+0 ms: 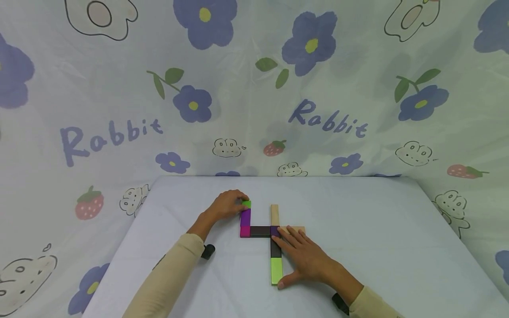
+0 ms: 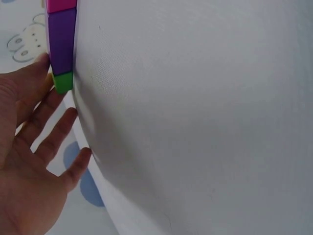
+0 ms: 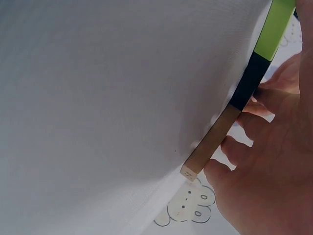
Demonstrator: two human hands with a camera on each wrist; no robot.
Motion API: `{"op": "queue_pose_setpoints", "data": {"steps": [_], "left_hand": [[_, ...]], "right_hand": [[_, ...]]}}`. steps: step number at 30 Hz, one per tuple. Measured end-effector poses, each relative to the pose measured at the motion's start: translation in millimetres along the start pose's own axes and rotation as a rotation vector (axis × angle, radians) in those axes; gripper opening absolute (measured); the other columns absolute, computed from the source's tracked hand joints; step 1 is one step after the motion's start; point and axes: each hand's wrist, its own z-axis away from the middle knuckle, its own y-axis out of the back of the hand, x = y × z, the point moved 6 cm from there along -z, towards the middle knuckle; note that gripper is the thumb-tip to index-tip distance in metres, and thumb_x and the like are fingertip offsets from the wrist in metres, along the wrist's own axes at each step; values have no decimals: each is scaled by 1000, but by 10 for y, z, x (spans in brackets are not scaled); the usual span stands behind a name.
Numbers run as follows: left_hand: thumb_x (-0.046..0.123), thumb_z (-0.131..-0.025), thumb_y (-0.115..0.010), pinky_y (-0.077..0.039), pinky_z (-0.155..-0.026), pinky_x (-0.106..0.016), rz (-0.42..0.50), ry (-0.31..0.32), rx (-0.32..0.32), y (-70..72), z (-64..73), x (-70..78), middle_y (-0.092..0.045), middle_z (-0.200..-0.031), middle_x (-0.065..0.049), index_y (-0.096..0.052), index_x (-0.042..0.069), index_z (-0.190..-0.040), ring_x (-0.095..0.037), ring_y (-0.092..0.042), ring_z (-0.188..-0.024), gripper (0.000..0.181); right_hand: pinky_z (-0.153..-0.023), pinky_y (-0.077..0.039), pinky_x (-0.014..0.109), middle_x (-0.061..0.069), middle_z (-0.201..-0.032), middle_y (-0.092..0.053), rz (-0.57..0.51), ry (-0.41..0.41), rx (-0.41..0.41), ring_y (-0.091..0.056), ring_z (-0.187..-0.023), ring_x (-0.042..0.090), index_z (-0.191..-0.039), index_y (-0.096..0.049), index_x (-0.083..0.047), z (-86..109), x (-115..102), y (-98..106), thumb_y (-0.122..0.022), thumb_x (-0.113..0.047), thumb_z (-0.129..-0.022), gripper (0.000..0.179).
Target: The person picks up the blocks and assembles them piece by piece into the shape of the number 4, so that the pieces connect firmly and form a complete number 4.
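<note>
My left hand pinches a small green block at the far end of a row of flat blocks; in the left wrist view its other fingers are spread. Against the green block lies a purple block, then a magenta block at the corner. A dark block runs from there to a dark purple block. My right hand lies with fingers spread over the right side, fingertips by the dark purple block and a partly covered wooden block. Its thumb touches a lime block.
A pale wooden block extends away from the dark purple one, and a black block joins it to the lime one. White cloth covers the table. A printed curtain hangs behind it. Dark wrist devices show beneath the wrists.
</note>
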Motion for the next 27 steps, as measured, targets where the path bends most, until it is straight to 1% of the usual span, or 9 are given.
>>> {"op": "queue_pose_setpoints", "data": {"steps": [14,20,27], "left_hand": [[19,-93,-73,-43,-104,-50,1,-15,9,8,5,19,-70,-117,-5,-74,9,-118,-29,-60,-116,28],[20,-93,-74,-43,-105,-49,-2,-16,8,-4,0,3,-70,-117,-4,-74,9,-118,-28,-60,-117,28],[20,-93,-74,-44,-104,-49,-6,-32,15,-2,4,6,-70,-117,-5,-73,8,-118,-28,-61,-116,28]], "right_hand": [[-121,-17,56,5,-168,-18,1,-2,1,-12,-154,33,-161,-29,-23,0,4,-7,-66,-86,-66,120],[-121,-17,56,5,-168,-18,15,1,4,-12,-154,33,-161,-29,-22,-3,6,-16,-66,-87,-66,121],[-121,-17,56,5,-168,-18,20,0,6,-12,-154,33,-161,-29,-22,-7,10,-19,-66,-87,-66,121]]}}
